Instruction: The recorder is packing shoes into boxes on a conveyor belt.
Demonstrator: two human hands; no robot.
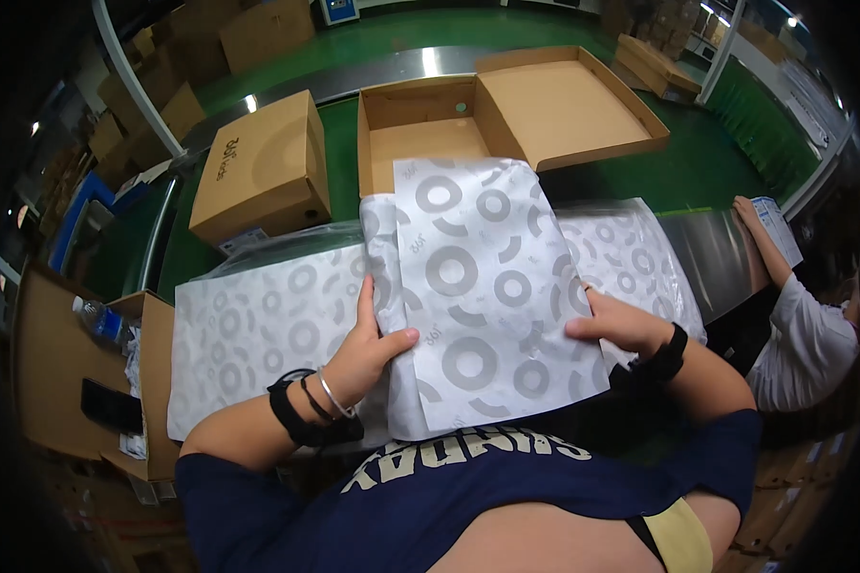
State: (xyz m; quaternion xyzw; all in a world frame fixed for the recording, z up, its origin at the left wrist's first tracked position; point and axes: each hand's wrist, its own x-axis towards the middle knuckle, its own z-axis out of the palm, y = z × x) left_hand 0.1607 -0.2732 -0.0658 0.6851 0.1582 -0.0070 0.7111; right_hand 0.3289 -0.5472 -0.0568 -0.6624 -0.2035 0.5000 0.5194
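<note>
Between both my hands is a bundle wrapped in white paper [492, 286] printed with grey rings and arcs. My left hand [358, 353] grips its left edge, thumb on top and fingers underneath. On the opposite edge, my right hand [626, 325] holds it the same way. What lies inside the paper is hidden. Just beyond the bundle's far end stands an open brown shoebox [420, 143] with its lid [569, 110] folded back to the right. Sheets of the same patterned paper [268, 329] lie beneath the bundle and stick out on both sides.
A shut brown shoebox [263, 172] sits on the green conveyor belt at the left. An open carton [148, 372] at the near left holds a plastic bottle [100, 320] and a dark phone-like slab [112, 406]. At the right, another person's arm [769, 244] reaches toward a sheet.
</note>
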